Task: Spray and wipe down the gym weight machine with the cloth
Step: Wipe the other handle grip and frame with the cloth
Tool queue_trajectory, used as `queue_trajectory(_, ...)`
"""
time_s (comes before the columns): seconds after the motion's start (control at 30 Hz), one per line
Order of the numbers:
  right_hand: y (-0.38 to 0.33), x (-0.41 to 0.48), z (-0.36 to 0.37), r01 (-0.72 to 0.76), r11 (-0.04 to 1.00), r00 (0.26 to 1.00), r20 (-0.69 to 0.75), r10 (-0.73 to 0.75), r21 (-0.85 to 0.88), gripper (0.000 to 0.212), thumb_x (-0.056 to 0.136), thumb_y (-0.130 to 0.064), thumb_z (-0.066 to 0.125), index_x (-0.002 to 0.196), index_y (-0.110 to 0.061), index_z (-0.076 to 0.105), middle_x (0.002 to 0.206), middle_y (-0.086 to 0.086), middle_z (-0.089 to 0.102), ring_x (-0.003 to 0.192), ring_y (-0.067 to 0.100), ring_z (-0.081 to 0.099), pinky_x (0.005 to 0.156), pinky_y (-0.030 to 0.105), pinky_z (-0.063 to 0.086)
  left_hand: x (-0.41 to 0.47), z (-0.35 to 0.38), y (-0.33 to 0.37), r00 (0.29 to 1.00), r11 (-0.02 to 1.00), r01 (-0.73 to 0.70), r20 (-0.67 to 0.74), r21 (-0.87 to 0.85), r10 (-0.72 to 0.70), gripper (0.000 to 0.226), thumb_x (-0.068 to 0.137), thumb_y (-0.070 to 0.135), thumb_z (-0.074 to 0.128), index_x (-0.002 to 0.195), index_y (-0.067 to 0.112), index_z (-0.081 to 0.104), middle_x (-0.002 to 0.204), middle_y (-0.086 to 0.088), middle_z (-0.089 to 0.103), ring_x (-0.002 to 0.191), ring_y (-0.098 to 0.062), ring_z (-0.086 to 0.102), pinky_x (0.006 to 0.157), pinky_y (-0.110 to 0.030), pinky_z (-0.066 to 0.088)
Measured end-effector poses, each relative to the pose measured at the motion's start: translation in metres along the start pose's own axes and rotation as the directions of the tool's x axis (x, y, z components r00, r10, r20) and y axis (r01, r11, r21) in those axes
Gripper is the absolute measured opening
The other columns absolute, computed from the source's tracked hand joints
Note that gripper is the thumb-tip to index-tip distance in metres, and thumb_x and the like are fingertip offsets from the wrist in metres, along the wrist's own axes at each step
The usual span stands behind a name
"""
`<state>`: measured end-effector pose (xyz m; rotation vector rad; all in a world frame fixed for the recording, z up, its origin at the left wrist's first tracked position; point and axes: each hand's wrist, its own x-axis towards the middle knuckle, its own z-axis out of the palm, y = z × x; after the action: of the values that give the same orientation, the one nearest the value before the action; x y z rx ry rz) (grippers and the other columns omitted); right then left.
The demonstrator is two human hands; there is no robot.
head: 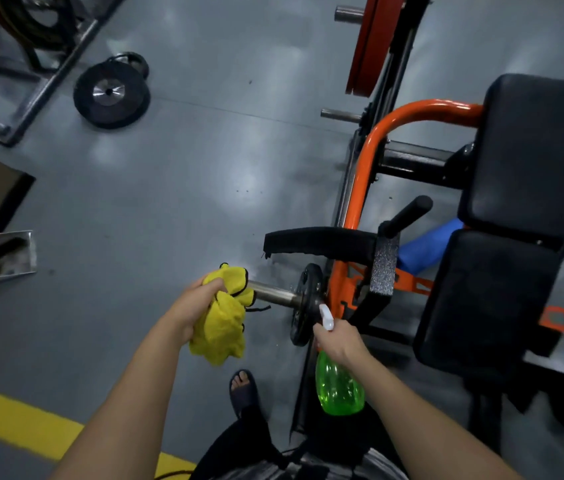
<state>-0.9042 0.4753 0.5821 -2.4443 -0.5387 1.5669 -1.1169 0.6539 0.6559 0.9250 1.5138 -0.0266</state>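
while cloth [220,323] wipes peg [273,292]: left hand [194,303] clenches it bunched, for grip
right hand [337,339]: fingers [322,332] wrap bottle [339,386] neck, nozzle toward plate [304,306]

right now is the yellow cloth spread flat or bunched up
Bunched up: the left hand grips the cloth crumpled, folds hanging below the fist.

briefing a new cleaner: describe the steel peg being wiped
On the orange weight machine, below the curved black pad, a steel peg juts left. Unlike the two pegs above, it carries a black plate, with the yellow cloth at its tip.
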Motion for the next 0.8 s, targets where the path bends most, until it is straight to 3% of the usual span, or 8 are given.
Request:
queue_trajectory(0.07, -0.006, -0.003, 0.005, -0.031, 0.999, 0.998, -0.047, 0.032, 0.01, 0.044, 0.079, -0.048, 0.045, 0.09, -0.014, 0.071, 0.093, 0.009, 0.072, 0.087, 0.032, 0.067, 0.083, 0.038, 0.056, 0.007, -0.009, -0.005, 1.0, 1.0, -0.016, 0.0, 0.015, 0.016, 0.019, 0.092, 0.019, 0.058, 0.109, 0.022, 0.066, 0.087, -0.016, 0.066, 0.077, -0.029, 0.064, 0.073, -0.04, 0.054)
queue_trajectory(0.2, -0.03, -0.014, 0.036, -0.091, 0.996, 0.984, -0.151, 0.093, 0.025, 0.035, 0.089, -0.04, 0.052, 0.103, -0.014, 0.069, 0.102, 0.012, 0.068, 0.094, 0.036, 0.064, 0.08, 0.035, 0.049, 0.012, -0.052, -0.026, 0.998, 0.998, -0.051, 0.04, 0.03, 0.05, 0.021, 0.092, 0.017, 0.058, 0.109, 0.025, 0.067, 0.082, -0.013, 0.066, 0.073, -0.029, 0.064, 0.068, -0.037, 0.054)
queue_trajectory(0.33, -0.043, -0.023, 0.07, -0.164, 0.983, 0.966, -0.187, 0.178, 0.087, 0.051, 0.093, -0.041, 0.051, 0.127, -0.004, 0.063, 0.124, 0.016, 0.067, 0.113, 0.038, 0.062, 0.094, 0.037, 0.049, 0.013, -0.107, -0.053, 0.998, 0.997, -0.049, 0.046, 0.065, 0.046, 0.016, 0.091, 0.016, 0.058, 0.105, 0.019, 0.065, 0.08, -0.012, 0.065, 0.074, -0.027, 0.063, 0.069, -0.035, 0.053)
queue_trajectory(0.47, -0.05, -0.041, 0.101, -0.177, 0.984, 0.969, -0.168, 0.18, 0.034, 0.049, 0.089, -0.043, 0.048, 0.123, -0.011, 0.063, 0.117, 0.01, 0.068, 0.106, 0.033, 0.065, 0.096, 0.043, 0.053, 0.013, -0.144, -0.07, 0.998, 0.994, -0.062, 0.013, 0.094, 0.061, 0.012, 0.092, 0.013, 0.057, 0.102, 0.015, 0.063, 0.079, -0.013, 0.063, 0.072, -0.028, 0.061, 0.069, -0.035, 0.051)
queue_trajectory(0.63, -0.04, -0.049, 0.132, -0.273, 0.957, 0.943, -0.168, 0.286, 0.099, 0.055, 0.089, -0.035, 0.054, 0.132, -0.001, 0.06, 0.128, 0.018, 0.065, 0.112, 0.037, 0.065, 0.096, 0.038, 0.053, 0.01, -0.165, -0.087, 0.999, 0.998, -0.047, 0.012, 0.043, 0.046, 0.021, 0.093, 0.014, 0.057, 0.111, 0.021, 0.065, 0.084, -0.015, 0.068, 0.072, -0.03, 0.065, 0.065, -0.034, 0.052)
queue_trajectory(0.8, -0.034, -0.051, 0.152, -0.223, 0.975, 0.961, -0.167, 0.223, 0.018, 0.048, 0.084, -0.039, 0.052, 0.121, -0.01, 0.065, 0.116, 0.012, 0.069, 0.102, 0.034, 0.066, 0.094, 0.041, 0.055, 0.01, -0.173, -0.1, 0.998, 0.998, -0.057, 0.026, 0.029, 0.056, 0.023, 0.09, 0.013, 0.057, 0.11, 0.019, 0.067, 0.082, -0.014, 0.064, 0.073, -0.028, 0.062, 0.068, -0.036, 0.052)
